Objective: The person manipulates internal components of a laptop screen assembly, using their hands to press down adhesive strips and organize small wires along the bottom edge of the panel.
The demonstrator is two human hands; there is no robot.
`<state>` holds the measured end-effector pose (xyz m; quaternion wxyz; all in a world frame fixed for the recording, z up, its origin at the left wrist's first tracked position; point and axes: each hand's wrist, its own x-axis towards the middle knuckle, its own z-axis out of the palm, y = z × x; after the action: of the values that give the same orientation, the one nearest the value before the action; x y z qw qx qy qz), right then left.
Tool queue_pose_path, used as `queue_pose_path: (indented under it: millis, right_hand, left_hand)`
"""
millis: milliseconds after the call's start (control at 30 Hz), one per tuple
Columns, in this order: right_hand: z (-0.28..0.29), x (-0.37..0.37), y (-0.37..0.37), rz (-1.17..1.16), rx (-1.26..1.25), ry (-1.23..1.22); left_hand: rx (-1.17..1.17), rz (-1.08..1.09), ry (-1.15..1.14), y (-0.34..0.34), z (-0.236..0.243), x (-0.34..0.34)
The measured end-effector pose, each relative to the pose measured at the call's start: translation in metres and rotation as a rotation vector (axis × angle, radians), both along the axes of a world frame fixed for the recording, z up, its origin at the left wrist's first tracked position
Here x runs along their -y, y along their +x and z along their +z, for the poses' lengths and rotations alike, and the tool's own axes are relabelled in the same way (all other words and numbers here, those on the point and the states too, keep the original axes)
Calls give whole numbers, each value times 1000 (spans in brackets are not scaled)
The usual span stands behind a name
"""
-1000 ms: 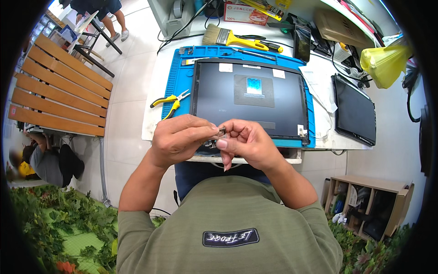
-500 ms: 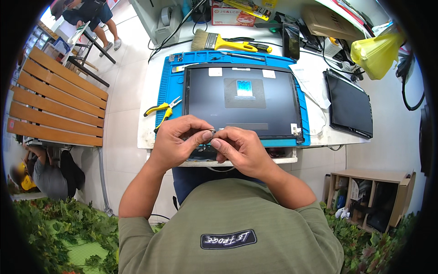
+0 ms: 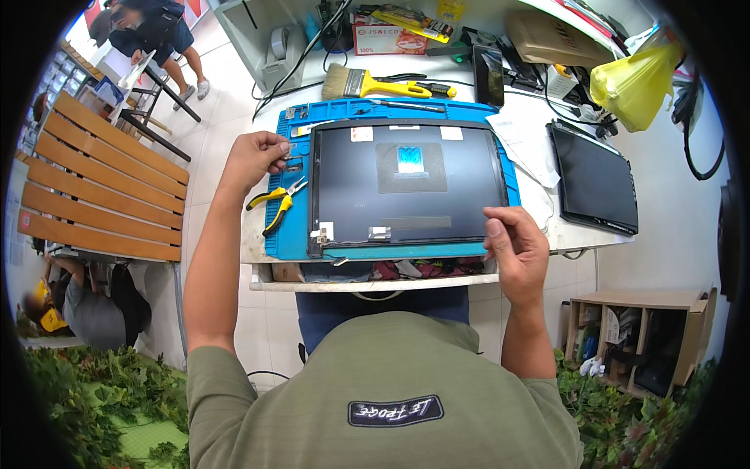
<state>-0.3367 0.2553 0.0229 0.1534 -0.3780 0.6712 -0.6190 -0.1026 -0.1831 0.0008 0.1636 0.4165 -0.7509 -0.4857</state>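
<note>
A dark laptop lid or screen panel (image 3: 336,172), with white stickers and a shiny blue patch, lies on the blue work mat (image 3: 277,244). My left hand (image 3: 260,159) is over the mat's left edge, thumb and fingers pinched together; anything held is too small to make out. Past the panel's lower right corner is my right hand (image 3: 518,246), fingers curled and thumb close to the index finger. Whatever these fingers may hold I cannot make out. Yellow-handled pliers (image 3: 279,205) lie open-jawed below my left hand. A small metal piece (image 3: 321,238) shows at the panel's lower left corner.
A yellow-handled brush (image 3: 379,84) and a phone (image 3: 488,74) lie behind the mat. Right of it are white paper (image 3: 525,147) and another black screen (image 3: 595,178). A yellow bag (image 3: 637,86) hangs at the far right. Below the tabletop juts an open drawer (image 3: 375,284).
My hands were together over the panel's front edge and have parted. The left moved away and left to the mat's edge; the right moved to the panel's right corner. The view shifted slightly.
</note>
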Motion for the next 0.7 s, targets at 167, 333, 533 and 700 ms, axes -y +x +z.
queue_pose_path:
  millis: [167, 333, 533, 700]
  right_hand:
    - [-13, -24, -20, -103, 9, -27]
    - [-25, -35, -24, -181, 59, -20]
    - [-31, -36, -39, -248, -31, -75]
    - [-22, -29, -50, -339, 32, -32]
  left_hand:
    - [236, -59, -454, -8, -1, -10]
    - [206, -5, -460, 5, 5, -12]
    - [-8, -136, -451, 24, 35, -48]
    - [29, -193, -365, 40, 43, -71]
